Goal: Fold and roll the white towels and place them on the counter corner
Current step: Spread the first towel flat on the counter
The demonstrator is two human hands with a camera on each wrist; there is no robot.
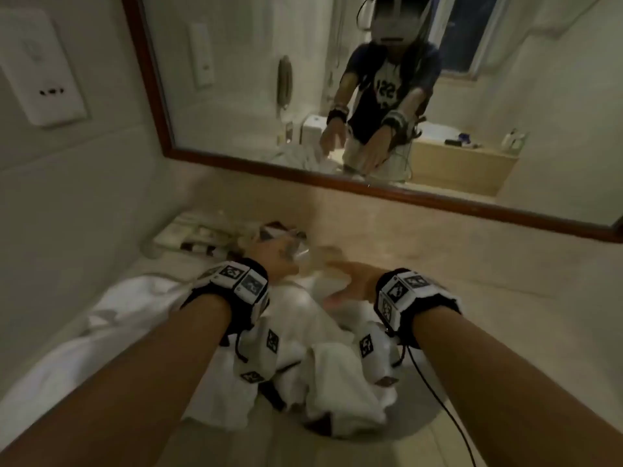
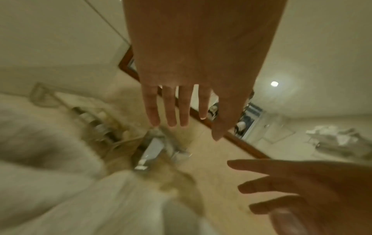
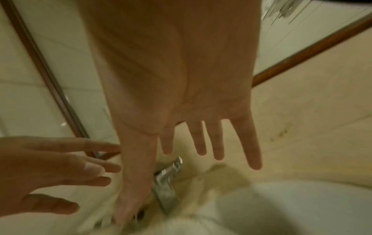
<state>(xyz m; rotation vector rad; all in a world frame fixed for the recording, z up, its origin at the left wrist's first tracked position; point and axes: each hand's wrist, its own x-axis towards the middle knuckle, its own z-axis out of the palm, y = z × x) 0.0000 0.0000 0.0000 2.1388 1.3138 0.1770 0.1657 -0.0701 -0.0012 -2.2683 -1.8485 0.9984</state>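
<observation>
We see both hands spread wide, holding nothing. The left hand and right hand reach out above the white towels, which lie bunched up in what looks like the sink, spilling left onto the worktop.

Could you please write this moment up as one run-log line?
left hand open, empty | right hand open, empty | both above towels heaped by faucet | none folded yet

White cloth towels – shiny metal faucet.
</observation>
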